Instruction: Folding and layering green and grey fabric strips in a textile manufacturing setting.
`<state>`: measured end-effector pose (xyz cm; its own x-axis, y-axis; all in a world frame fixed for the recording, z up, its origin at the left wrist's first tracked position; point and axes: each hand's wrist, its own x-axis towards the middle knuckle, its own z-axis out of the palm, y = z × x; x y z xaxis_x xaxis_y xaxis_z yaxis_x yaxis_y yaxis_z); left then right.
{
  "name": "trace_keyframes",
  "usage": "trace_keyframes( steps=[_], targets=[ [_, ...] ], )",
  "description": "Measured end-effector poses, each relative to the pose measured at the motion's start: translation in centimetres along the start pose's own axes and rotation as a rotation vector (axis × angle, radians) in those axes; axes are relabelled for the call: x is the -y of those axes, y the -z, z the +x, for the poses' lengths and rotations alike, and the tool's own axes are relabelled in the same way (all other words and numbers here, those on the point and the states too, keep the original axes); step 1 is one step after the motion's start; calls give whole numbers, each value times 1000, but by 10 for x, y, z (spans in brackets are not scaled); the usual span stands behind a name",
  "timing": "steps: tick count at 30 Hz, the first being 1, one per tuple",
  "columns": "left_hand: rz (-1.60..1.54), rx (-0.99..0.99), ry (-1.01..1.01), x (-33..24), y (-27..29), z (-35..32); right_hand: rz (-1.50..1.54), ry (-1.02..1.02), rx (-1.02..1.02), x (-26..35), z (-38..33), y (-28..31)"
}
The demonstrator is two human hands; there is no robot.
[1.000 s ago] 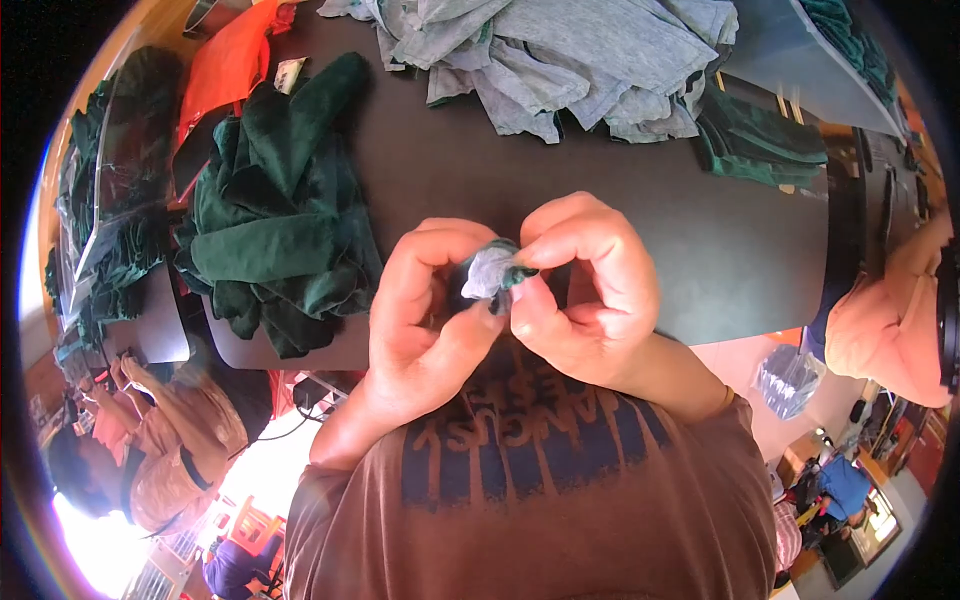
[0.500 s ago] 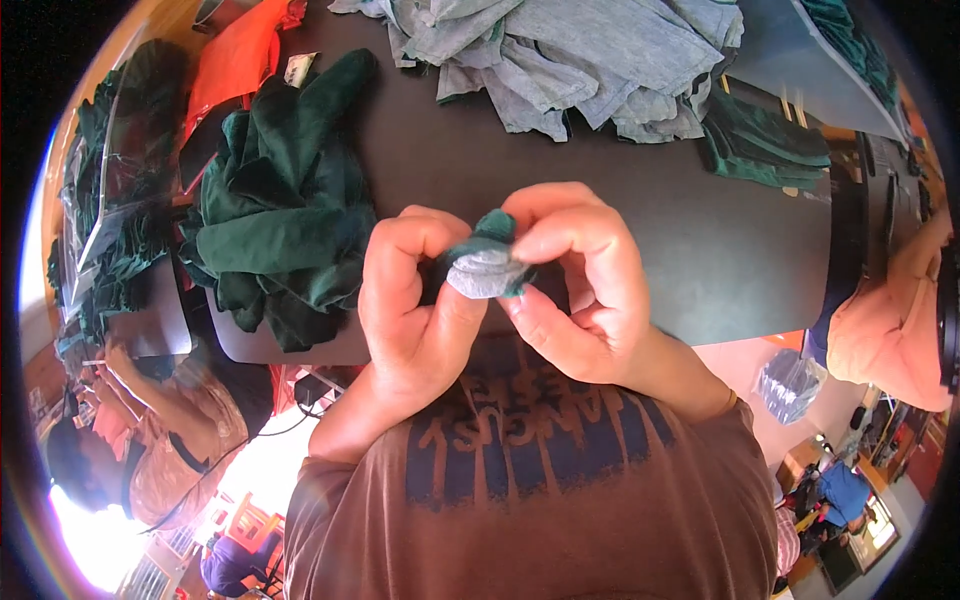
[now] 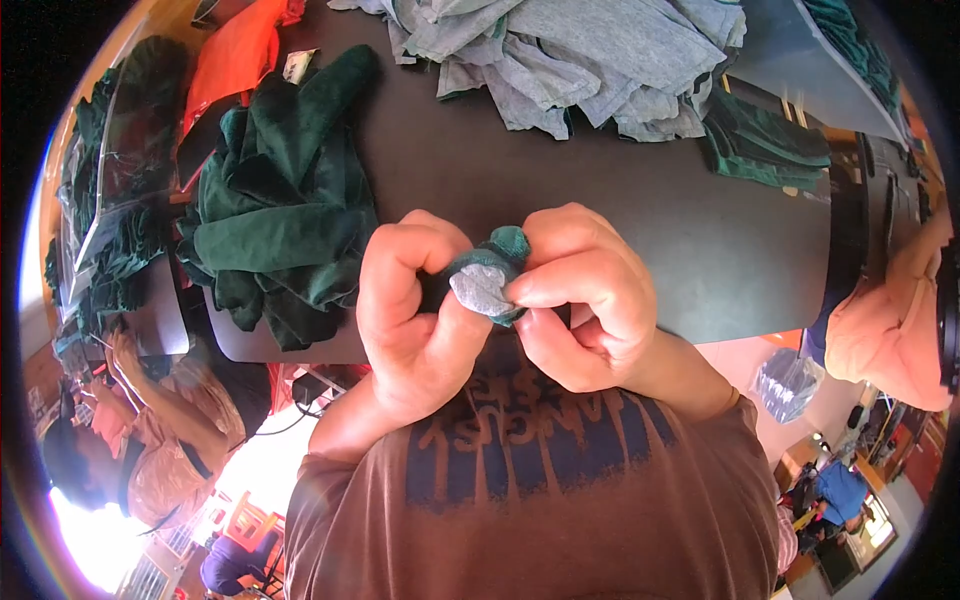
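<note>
The dark surface point(image 3: 640, 230) fills the upper half of the view, its near edge bending with the lens; its far side is cut off by the top rim. At 12 o'clock a heap of grey garments point(image 3: 590, 50) sprawls over it, running out of view at the top, so how many pieces it holds cannot be told. At 10 o'clock lies a pile of dark green garments point(image 3: 285, 230), crumpled and overlapping, hanging partly past the surface's left edge. An orange cloth point(image 3: 235, 55) sits at 11 o'clock, half lost at the rim. At 2 o'clock a smaller folded green stack point(image 3: 765, 150) rests just beside the grey heap. A person's arm in an orange sleeve point(image 3: 885, 330) enters at 3 o'clock, mostly cut off.

The wearer's brown shirt point(image 3: 540, 520) with a dark blue print fills the 6 o'clock area; the print is partly hidden by the hands.

In the middle, above the surface's near edge, the left hand point(image 3: 415, 320) and right hand point(image 3: 580, 300) meet. Between them is a small bundled grey and green cloth point(image 3: 488, 280), rolled tight; whether it is a sock or another small piece is hard to make out. The left hand's fingers curl closed around its left side, thumb pressed beneath. The right hand's fingers pinch its right side shut, covering much of it.
</note>
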<state>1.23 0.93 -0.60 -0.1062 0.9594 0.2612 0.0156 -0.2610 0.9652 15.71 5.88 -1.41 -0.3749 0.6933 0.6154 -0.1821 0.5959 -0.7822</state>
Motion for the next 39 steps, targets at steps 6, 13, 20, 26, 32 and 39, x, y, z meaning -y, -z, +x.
trace_keyframes(
  steps=[6,13,20,26,32,39],
  targets=[
    [281,-3,-219,2,2,1,223,-156,-26,3,-3,-4],
    [-20,225,47,-15,15,7,394,-307,-125,4,-6,-6],
    [337,351,-341,-22,13,8,193,-336,-162,1,-4,-2],
    [256,579,-518,-15,3,6,104,-247,-121,-2,-13,-1],
    [-103,398,-289,-9,26,4,182,-216,-121,-5,-5,-1],
    [-206,174,367,-30,13,16,94,-167,105,5,1,1]
  ],
)
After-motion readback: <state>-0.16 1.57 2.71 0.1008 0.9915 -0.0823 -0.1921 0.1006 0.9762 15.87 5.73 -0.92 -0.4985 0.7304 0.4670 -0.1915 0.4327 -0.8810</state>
